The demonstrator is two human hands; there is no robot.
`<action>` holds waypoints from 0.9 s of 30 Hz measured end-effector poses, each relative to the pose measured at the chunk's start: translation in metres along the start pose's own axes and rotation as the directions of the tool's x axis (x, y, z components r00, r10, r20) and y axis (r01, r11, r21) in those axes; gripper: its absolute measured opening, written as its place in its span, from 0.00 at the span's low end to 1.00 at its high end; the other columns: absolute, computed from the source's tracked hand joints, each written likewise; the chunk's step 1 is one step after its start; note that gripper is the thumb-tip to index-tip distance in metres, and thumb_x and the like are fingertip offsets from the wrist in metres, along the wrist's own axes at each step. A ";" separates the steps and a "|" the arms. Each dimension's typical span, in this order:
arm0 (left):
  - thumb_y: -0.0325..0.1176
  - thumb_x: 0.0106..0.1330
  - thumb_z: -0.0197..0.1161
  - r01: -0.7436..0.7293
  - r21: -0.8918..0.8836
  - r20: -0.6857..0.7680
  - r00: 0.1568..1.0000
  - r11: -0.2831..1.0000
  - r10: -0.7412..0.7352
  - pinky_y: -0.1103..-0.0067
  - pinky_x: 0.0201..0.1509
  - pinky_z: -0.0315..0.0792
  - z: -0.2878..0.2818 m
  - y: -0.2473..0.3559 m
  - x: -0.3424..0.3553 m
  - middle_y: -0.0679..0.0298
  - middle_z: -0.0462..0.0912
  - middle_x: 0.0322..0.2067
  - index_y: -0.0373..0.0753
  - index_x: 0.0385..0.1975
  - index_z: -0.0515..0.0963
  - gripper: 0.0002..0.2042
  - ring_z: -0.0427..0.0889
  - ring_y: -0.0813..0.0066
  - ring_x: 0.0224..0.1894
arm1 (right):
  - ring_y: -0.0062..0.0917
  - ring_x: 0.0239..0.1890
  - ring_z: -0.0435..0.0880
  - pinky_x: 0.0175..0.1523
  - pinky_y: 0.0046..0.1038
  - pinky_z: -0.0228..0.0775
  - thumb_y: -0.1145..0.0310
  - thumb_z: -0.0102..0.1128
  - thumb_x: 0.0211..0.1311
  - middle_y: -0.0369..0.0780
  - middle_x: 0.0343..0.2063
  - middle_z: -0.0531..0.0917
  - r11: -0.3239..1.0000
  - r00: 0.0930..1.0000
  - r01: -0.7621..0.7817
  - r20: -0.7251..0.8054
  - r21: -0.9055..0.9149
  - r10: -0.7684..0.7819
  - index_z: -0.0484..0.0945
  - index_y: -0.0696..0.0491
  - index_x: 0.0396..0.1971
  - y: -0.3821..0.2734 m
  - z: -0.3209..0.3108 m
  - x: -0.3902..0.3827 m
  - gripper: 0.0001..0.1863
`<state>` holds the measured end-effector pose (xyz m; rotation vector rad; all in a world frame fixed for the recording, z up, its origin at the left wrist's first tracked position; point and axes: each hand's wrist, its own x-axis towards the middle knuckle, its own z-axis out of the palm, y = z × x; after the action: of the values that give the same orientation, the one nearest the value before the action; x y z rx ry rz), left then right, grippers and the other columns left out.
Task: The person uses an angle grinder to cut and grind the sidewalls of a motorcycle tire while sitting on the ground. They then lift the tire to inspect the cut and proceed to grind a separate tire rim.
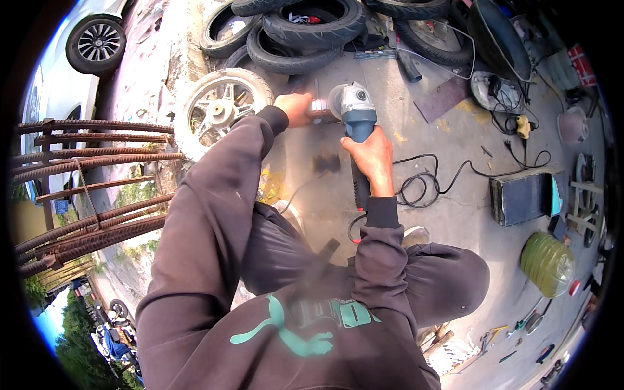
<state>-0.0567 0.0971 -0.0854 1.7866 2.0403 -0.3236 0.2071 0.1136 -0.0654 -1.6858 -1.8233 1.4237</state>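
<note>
Your right hand [372,158] clenches the angle grinder [355,123] body at frame centre. Your left hand [296,108] grasps its side handle, just left of the head.

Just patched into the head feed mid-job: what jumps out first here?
The blue-grey angle grinder at centre, right hand gripping its body and left hand on the side handle. Left of it, a white spoked wheel leans near rusty rebar. Worn tyres pile up at the top, and a black cable loops across the concrete to the right.
</note>
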 end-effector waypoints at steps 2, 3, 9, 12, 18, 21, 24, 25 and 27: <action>0.41 0.57 0.72 -0.003 -0.025 -0.021 1.000 1.000 0.003 0.59 0.52 0.78 0.002 -0.004 -0.003 0.50 0.88 0.40 0.37 0.45 0.78 0.20 0.87 0.50 0.47 | 0.40 0.40 0.89 0.47 0.37 0.79 0.55 0.77 0.44 0.51 0.37 0.88 1.000 1.000 -0.002 -0.004 0.012 0.002 0.79 0.63 0.46 0.007 0.002 0.006 0.33; 0.40 0.57 0.72 -0.007 -0.032 -0.022 1.000 0.999 0.006 0.59 0.52 0.78 0.000 -0.003 -0.006 0.49 0.88 0.40 0.37 0.45 0.78 0.20 0.87 0.49 0.47 | 0.40 0.40 0.89 0.47 0.37 0.79 0.56 0.77 0.44 0.51 0.37 0.88 1.000 1.000 0.002 -0.008 0.010 -0.002 0.79 0.63 0.46 0.015 0.001 0.011 0.33; 0.34 0.57 0.70 -0.021 -0.114 -0.069 0.998 0.993 0.013 0.57 0.50 0.77 0.009 -0.020 -0.010 0.45 0.86 0.38 0.36 0.44 0.75 0.17 0.85 0.44 0.46 | 0.33 0.35 0.87 0.43 0.35 0.79 0.59 0.77 0.45 0.46 0.34 0.87 0.993 0.999 -0.039 0.025 0.114 0.036 0.81 0.62 0.42 0.039 0.005 0.031 0.28; 0.31 0.56 0.70 -0.051 -0.183 -0.100 0.994 0.982 0.033 0.57 0.47 0.76 0.020 -0.036 -0.010 0.43 0.85 0.36 0.35 0.44 0.74 0.17 0.85 0.41 0.44 | 0.29 0.31 0.85 0.38 0.33 0.78 0.59 0.77 0.46 0.44 0.32 0.86 0.968 0.993 -0.075 0.109 0.241 0.050 0.81 0.61 0.41 0.049 0.007 0.038 0.26; 0.31 0.56 0.70 0.017 -0.283 -0.052 0.998 0.959 -0.033 0.58 0.49 0.77 0.031 -0.055 -0.016 0.43 0.85 0.37 0.35 0.47 0.75 0.20 0.85 0.42 0.46 | 0.24 0.24 0.80 0.31 0.31 0.73 0.60 0.77 0.48 0.38 0.28 0.82 0.916 0.975 -0.141 0.212 0.375 0.063 0.81 0.60 0.37 0.070 0.019 0.052 0.22; 0.31 0.56 0.72 -0.004 -0.331 -0.081 0.996 0.944 -0.024 0.64 0.47 0.77 0.037 -0.064 -0.018 0.46 0.84 0.34 0.35 0.46 0.74 0.20 0.85 0.48 0.42 | 0.23 0.24 0.79 0.29 0.30 0.72 0.61 0.76 0.48 0.37 0.26 0.81 0.891 0.965 -0.176 0.250 0.418 0.073 0.81 0.58 0.36 0.079 0.024 0.056 0.20; 0.30 0.55 0.74 -0.008 -0.398 -0.084 0.996 0.917 -0.028 0.68 0.48 0.76 0.053 -0.083 -0.020 0.50 0.83 0.35 0.34 0.46 0.73 0.21 0.85 0.56 0.41 | 0.22 0.23 0.79 0.28 0.29 0.71 0.61 0.76 0.49 0.36 0.26 0.80 0.869 0.952 -0.211 0.296 0.447 0.078 0.81 0.58 0.37 0.083 0.028 0.058 0.20; 0.31 0.54 0.74 -0.026 -0.440 -0.101 0.995 0.898 -0.020 0.66 0.47 0.76 0.061 -0.092 -0.020 0.49 0.83 0.34 0.34 0.45 0.73 0.21 0.85 0.53 0.41 | 0.22 0.23 0.79 0.28 0.29 0.71 0.61 0.76 0.49 0.36 0.26 0.80 0.857 0.948 -0.222 0.310 0.466 0.076 0.80 0.58 0.37 0.084 0.030 0.058 0.20; 0.31 0.54 0.75 -0.024 -0.443 -0.125 0.991 0.896 -0.036 0.66 0.47 0.76 0.055 -0.085 -0.027 0.49 0.83 0.34 0.35 0.44 0.74 0.21 0.85 0.52 0.41 | 0.21 0.23 0.79 0.28 0.28 0.71 0.61 0.76 0.49 0.36 0.25 0.80 0.829 0.942 -0.238 0.328 0.507 0.070 0.80 0.58 0.38 0.088 0.033 0.059 0.21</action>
<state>-0.1295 0.0365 -0.1298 1.5463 2.0011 0.2525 0.2182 0.1356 -0.1732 -1.3978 -1.2295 2.1161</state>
